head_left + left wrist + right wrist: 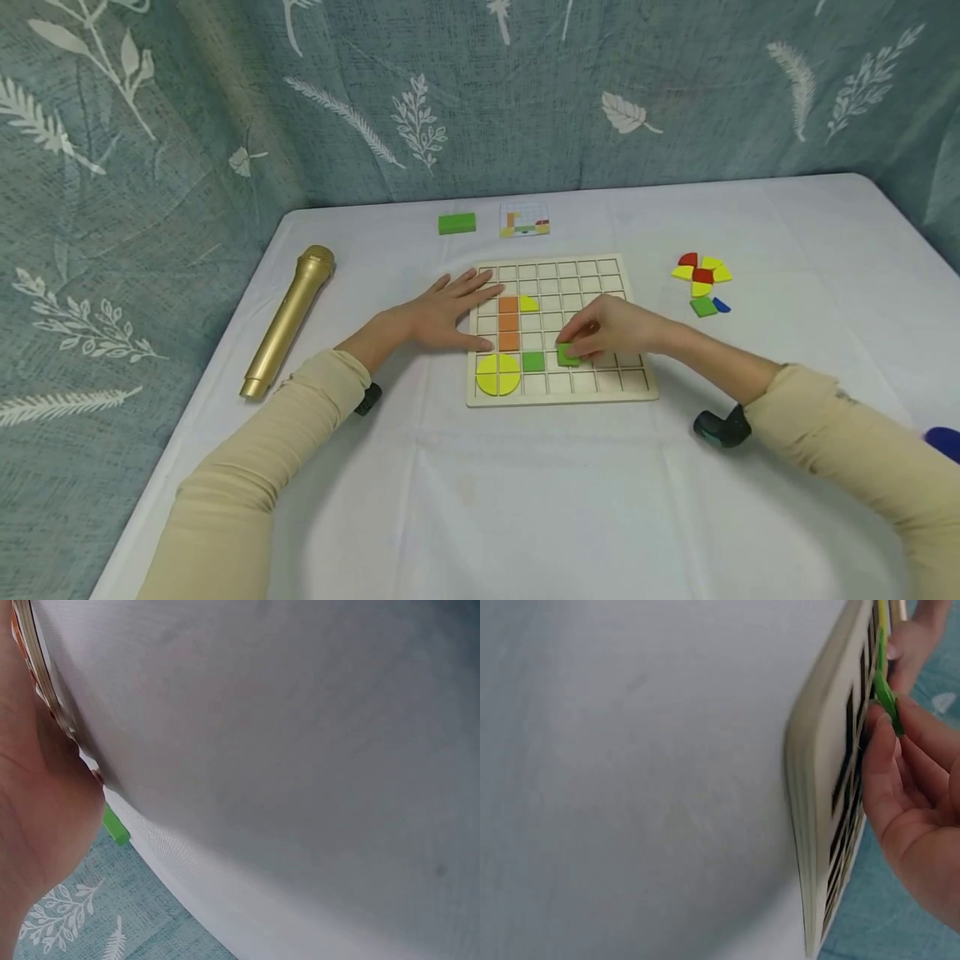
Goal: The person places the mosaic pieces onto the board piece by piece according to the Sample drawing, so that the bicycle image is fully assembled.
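A wooden grid board (562,401) lies on the table, its cells divided by thin ridges. Spread fingers of my left hand (446,318) rest on its left edge. My right hand (613,327) pinches a green square tile (567,356) between thumb and fingers, low over a cell near the board's front; the right wrist view shows the tile (887,697) tilted against the grid. Left of it a second green square (533,362) sits in a cell. An orange column (508,323), a yellow quarter piece (529,303) and a yellow circle of quarter pieces (498,375) also fill cells.
Behind the board lie a green block (457,223) and a pattern card (525,220). Loose red, yellow, green and blue pieces (703,277) are scattered to the right. A gold microphone (288,321) lies at left. A patterned curtain (525,108) backs the table.
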The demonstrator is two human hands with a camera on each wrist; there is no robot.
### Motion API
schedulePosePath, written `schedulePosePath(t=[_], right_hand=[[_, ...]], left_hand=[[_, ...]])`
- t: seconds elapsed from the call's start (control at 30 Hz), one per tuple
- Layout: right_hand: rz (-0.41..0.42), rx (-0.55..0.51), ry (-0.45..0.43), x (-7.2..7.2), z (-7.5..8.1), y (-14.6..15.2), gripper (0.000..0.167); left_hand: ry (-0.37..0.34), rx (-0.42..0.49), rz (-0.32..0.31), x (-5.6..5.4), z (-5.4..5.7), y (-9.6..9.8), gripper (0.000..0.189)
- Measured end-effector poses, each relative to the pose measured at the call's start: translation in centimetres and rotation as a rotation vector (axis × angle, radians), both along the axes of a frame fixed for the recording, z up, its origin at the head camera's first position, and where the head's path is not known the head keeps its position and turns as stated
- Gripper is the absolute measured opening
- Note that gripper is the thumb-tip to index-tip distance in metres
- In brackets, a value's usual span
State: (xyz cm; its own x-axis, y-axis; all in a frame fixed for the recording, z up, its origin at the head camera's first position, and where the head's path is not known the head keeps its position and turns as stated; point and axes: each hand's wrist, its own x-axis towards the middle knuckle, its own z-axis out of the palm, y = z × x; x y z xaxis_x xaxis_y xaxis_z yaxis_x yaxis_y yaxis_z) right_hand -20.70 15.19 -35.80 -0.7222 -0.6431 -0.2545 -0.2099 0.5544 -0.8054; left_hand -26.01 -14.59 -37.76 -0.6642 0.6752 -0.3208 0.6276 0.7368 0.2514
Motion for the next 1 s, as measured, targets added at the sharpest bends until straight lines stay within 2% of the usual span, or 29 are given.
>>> schedulePosePath(t=[0.33, 0.47, 1.0], right_hand=[[-0.017, 0.049, 0.132, 0.63, -0.02, -1.01, 0.019], [-0.022, 0.050, 0.153, 0.68, 0.11, -0.92, 0.017], [-0.041, -0.013, 0.054, 1.01, 0.38, -0.91, 0.020]], left_hand=[[0.006, -0.012, 0.006, 0.15, 0.04, 0.11, 0.093], [0.010, -0.008, 0.006, 0.14, 0.03, 0.05, 0.093], [0.014, -0.007, 0.011, 0.10, -0.03, 0.02, 0.093]])
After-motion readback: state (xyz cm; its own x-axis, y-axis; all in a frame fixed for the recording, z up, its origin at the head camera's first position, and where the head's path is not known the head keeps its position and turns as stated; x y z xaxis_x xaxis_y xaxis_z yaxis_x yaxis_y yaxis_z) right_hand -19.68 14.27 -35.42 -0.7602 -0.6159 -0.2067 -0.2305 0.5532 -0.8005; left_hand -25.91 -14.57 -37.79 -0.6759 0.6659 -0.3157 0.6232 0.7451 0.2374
